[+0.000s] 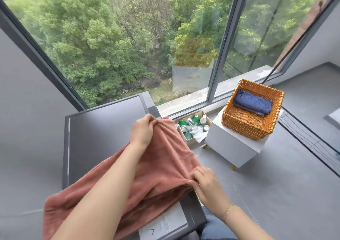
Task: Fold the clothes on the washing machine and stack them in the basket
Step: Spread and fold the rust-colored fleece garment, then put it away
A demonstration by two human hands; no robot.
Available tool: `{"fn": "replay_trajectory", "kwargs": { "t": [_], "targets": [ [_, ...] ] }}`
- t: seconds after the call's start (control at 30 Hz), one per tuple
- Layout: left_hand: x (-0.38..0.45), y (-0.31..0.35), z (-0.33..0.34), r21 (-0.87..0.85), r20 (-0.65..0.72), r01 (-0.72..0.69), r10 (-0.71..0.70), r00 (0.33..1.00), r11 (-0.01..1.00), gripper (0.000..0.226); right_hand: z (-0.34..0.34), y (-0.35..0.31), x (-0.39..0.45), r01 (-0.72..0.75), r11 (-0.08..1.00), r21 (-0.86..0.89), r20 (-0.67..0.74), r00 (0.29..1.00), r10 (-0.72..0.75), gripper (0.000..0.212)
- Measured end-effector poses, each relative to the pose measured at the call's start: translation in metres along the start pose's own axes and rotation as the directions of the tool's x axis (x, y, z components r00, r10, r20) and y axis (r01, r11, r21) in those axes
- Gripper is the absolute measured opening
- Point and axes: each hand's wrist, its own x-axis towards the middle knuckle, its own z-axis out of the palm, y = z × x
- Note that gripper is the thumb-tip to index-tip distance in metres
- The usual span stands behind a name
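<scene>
On the washing machine [103,129] lies the pink cloth [158,171], soft and light I think, so my left hand [142,132] and right hand [206,182] pinch its right-side edge with curled fingers.

Bright, even daylight from large window [128,46] ahead. Shadows soft, faint. Glass right of mullion shows pale reflections over trees. Strong wide-angle distortion: window frame bows, floor edges curve toward corners. Centre fairly sharp; pink cloth [161,166] weave soft, forearms nearest camera slightly blurred. Compression smear in foliage. No blown highlights; grey walls flat, muted.
</scene>
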Motion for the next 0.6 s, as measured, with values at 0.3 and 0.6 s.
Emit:
{"fn": "replay_trajectory", "kwargs": {
  "t": [0.3,0.6],
  "targets": [
    [0.012,-0.01,0.019,0.126,0.3,0.05,-0.086,0.95,0.991,0.041,-0.01,0.007,0.004,-0.078,0.997,-0.004,-0.013,0.997,0.078,0.031],
    [0.022,0.03,0.049,0.14,0.359,0.011,-0.061,0.931,0.99,0.014,-0.006,0.023,0.005,-0.279,0.957,0.078,0.029,0.96,0.278,0.05]
  ]
}}
